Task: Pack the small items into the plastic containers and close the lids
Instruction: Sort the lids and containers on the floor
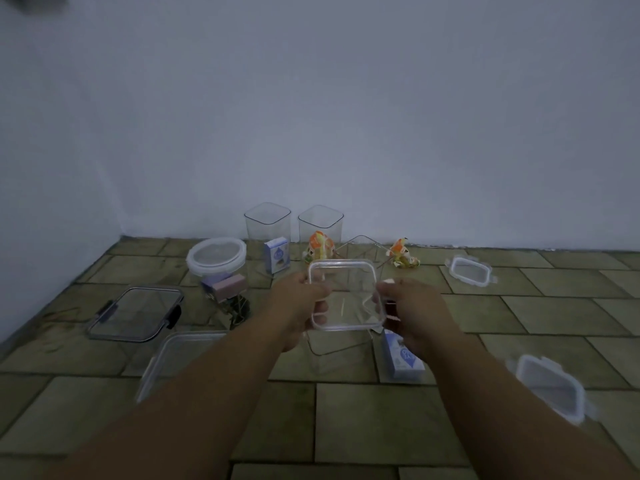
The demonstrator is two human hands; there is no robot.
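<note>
**A:** Since we have only the head view, let us begin in the centre of the frame. What do we hold there?

**B:** We hold a square lid, clear with a white rim. Our left hand pinches its left edge, thumb on top and fingers curled under. Our right hand pinches the right edge in the same way. Neither hand is spread.

**A:** And where must the lid go?

**B:** We judge that it belongs to the clear container on the tiled floor, just below the lid in the frame. So the coming move is downward and a little toward us. The container walls are faint, and we cannot tell if something is inside.

**A:** Is there a long axis to line up?

**B:** The lid looks almost square, so we see no long axis. We think its corners must meet the container's corners before we press. Both hands are equally near, one on each side.

**A:** What is not packed yet?

**B:** A blue box lies just beside the container, under our right hand in the frame. Higher, in the middle, a second blue box, an orange packet and a second orange packet are loose on the floor. The round jar, centre left, already has its lid on, with pinkish items inside.
</note>
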